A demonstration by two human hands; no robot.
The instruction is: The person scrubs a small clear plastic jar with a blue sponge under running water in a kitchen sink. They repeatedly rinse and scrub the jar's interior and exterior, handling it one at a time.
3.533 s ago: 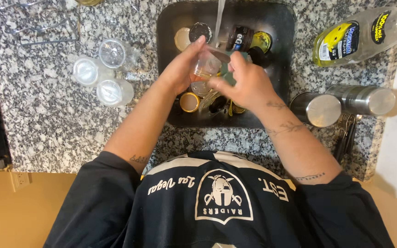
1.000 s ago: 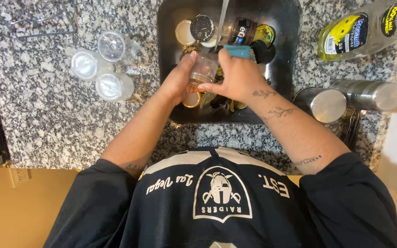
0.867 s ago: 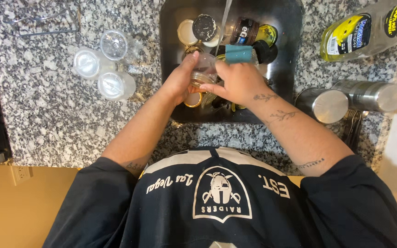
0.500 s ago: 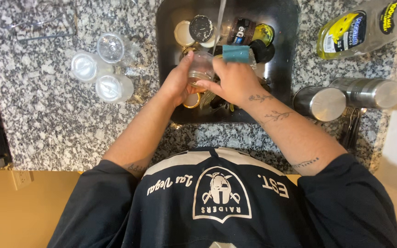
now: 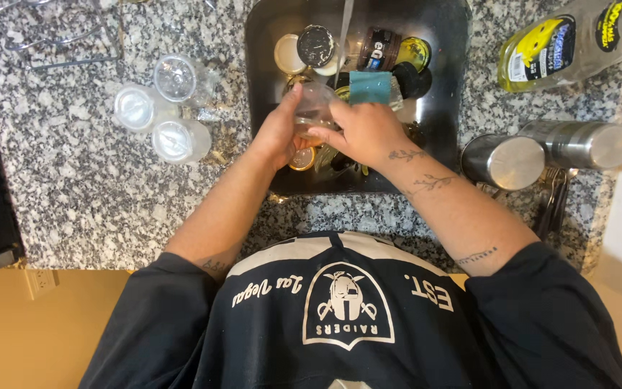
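Note:
My left hand (image 5: 280, 134) grips a clear glass jar (image 5: 312, 108) over the dark sink (image 5: 448, 101), just left of a thin stream of water (image 5: 345, 29). My right hand (image 5: 363, 132) holds a teal sponge (image 5: 370, 86) pressed against the jar's side. Below and behind the hands the sink holds several jars and round lids, among them a gold lid (image 5: 302, 158), a white lid (image 5: 288, 55) and a dark lid (image 5: 316, 45).
Three clear jars (image 5: 160, 108) stand upside down on the speckled granite counter (image 5: 73, 187) to the left. A yellow dish soap bottle (image 5: 563, 47) lies at the upper right. Two steel canisters (image 5: 541, 151) stand right of the sink. A wire rack (image 5: 66, 32) is at the upper left.
The jar has stayed between both hands above the sink while the right hand and sponge shifted slightly around it. The view has drifted a little.

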